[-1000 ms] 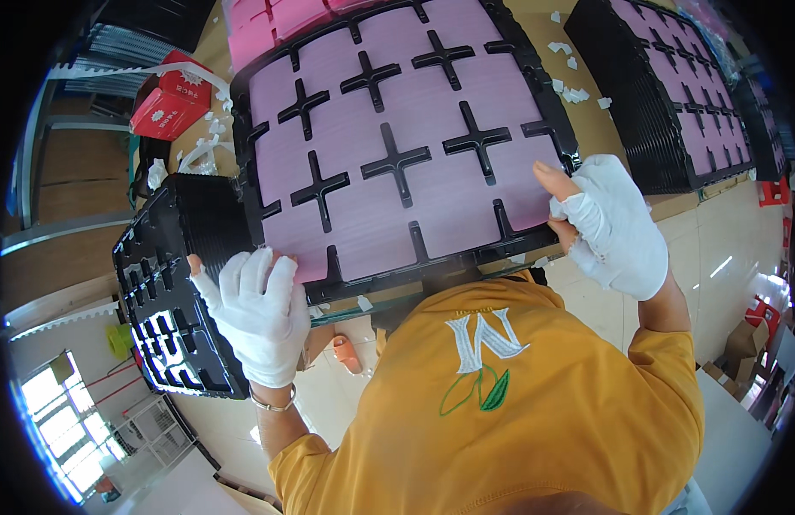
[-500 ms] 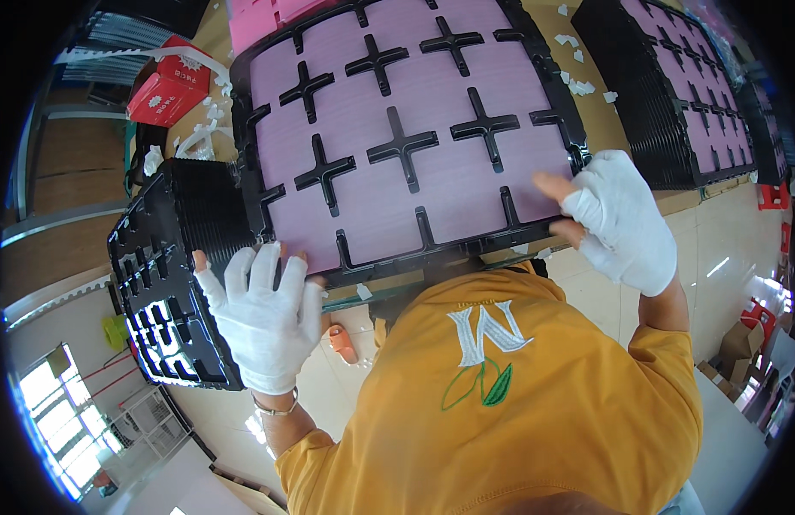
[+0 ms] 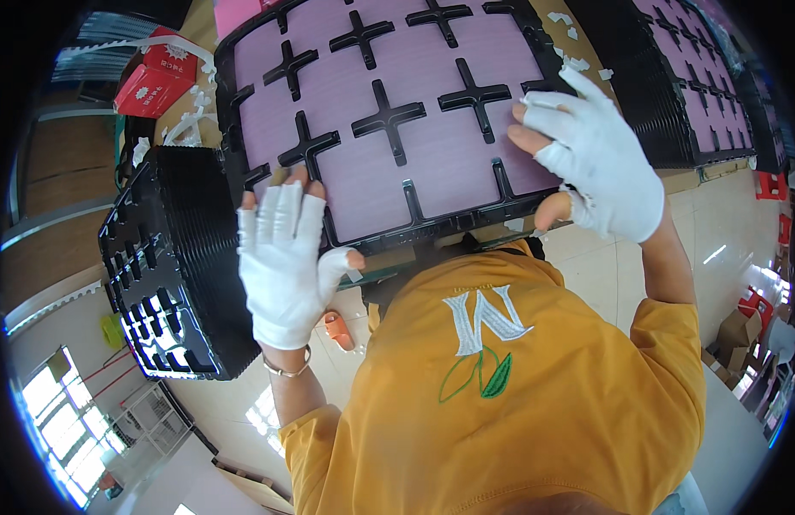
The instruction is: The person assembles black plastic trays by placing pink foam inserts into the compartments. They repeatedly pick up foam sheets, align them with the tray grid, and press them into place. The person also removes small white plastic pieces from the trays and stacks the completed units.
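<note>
The tray (image 3: 457,223), with a pink sheet (image 3: 449,176) in it, lies in front of the person. The left hand (image 3: 286,262) — in a white glove — is unclenched, its fingers straight over the near left corner. The right hand (image 3: 599,159) is loosely spread at the near right corner; whether it touches the rim, I cannot tell. Black stacks (image 3: 191,257) stand on both sides.

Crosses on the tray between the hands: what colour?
The crosses are glossy black, best seen in the head view.
</note>
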Demonstrator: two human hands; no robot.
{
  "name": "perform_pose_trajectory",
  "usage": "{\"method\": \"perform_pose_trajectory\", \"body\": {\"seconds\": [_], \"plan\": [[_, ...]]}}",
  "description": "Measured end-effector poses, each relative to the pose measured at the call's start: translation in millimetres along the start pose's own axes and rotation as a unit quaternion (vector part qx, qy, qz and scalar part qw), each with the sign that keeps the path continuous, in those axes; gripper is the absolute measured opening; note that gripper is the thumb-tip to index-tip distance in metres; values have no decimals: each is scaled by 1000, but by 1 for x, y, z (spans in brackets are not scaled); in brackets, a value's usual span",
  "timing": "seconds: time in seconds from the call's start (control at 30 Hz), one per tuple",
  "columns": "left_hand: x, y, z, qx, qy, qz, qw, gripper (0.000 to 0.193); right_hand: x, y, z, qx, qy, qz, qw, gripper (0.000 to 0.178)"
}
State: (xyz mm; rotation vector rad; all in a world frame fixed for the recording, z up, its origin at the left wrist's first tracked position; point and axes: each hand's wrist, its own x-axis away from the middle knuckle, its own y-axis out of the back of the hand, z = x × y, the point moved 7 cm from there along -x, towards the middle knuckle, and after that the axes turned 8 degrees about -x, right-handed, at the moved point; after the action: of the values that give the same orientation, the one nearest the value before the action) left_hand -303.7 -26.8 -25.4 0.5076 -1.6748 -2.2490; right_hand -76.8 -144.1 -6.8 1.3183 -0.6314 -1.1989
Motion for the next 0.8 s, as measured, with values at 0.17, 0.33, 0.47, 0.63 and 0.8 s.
{"method": "perform_pose_trajectory", "body": {"seconds": [0.17,0.33,0.47,0.63,0.8], "plan": [[26,3,8,57,24,-30,998,67,20,-9,2,-27,4,29,999,69],[42,10,14,46,68,-38,996,53,31,-1,5,29,-4,33,999,76],[48,15,25,20,93,-47,994,52,30,4,6,55,-18,33,998,82],[32,10,16,-14,88,-42,995,69,8,1,8,45,11,17,999,87],[16,-4,8,-41,72,41,996,72,7,-21,1,33,-46,53,997,94]]}}
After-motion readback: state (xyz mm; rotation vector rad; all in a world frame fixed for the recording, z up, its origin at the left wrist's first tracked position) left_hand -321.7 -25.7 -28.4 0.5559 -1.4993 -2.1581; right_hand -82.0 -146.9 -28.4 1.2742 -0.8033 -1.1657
